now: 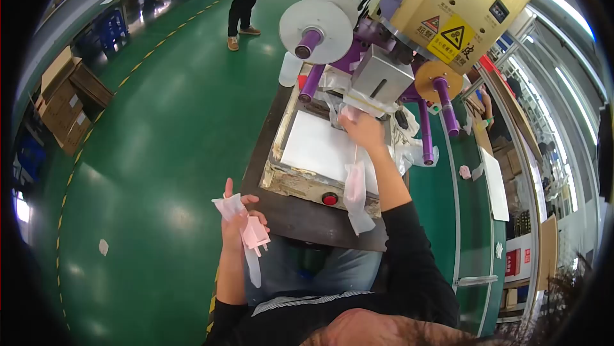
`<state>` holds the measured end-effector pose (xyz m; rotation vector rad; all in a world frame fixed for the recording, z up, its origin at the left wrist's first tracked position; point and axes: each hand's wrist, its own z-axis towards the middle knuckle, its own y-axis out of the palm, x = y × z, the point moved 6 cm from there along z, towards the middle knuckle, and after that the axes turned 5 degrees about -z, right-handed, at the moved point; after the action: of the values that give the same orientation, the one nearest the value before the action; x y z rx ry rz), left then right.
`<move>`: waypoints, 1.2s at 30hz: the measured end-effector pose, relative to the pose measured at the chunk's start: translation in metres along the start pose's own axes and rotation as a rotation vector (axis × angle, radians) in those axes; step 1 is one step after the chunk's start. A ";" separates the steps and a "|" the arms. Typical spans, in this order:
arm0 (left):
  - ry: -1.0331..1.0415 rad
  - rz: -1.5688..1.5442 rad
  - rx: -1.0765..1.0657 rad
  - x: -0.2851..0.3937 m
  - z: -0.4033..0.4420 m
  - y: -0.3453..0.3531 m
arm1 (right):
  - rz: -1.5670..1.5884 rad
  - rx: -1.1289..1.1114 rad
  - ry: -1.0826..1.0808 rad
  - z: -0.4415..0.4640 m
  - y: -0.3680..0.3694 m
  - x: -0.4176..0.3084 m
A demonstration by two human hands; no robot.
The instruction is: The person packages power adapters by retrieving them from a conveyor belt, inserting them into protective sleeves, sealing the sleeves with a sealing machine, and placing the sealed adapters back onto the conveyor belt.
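My left hand (233, 228) is held low at the left, in front of the bench, closed around a pink plug charger (256, 232) whose prongs point down. Translucent film (229, 205) sticks out above that hand, and a strip hangs below it. My right hand (366, 132) reaches beneath the metal head (382, 77) of the press, its fingers pinched on a small pink piece (349, 114) that they partly hide. Another pink piece in a translucent sleeve (355, 194) lies over the front edge of the machine base (291, 178), near my right forearm.
A white sheet (316, 144) covers part of the base, which has a red button (329, 199) in front. Purple rods carry a white reel (316, 29) and a tan disc (439, 78). A person (246, 0) stands on the green floor; cardboard boxes (70, 106) stand at left.
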<state>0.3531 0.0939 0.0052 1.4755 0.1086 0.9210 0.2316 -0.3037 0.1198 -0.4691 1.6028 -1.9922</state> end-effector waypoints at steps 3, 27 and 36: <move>0.032 0.039 0.046 0.002 0.015 -0.007 | -0.091 -0.031 -0.005 0.012 0.011 -0.002; -0.149 0.578 0.022 -0.053 0.055 -0.011 | 0.340 0.628 0.288 -0.200 -0.006 0.094; -0.083 0.551 0.007 -0.051 0.050 -0.011 | 0.254 -0.121 -0.108 -0.313 -0.084 0.019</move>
<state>0.3539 0.0260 -0.0204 1.5772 -0.3747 1.2944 0.0211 -0.0570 0.1274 -0.3892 1.6332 -1.6626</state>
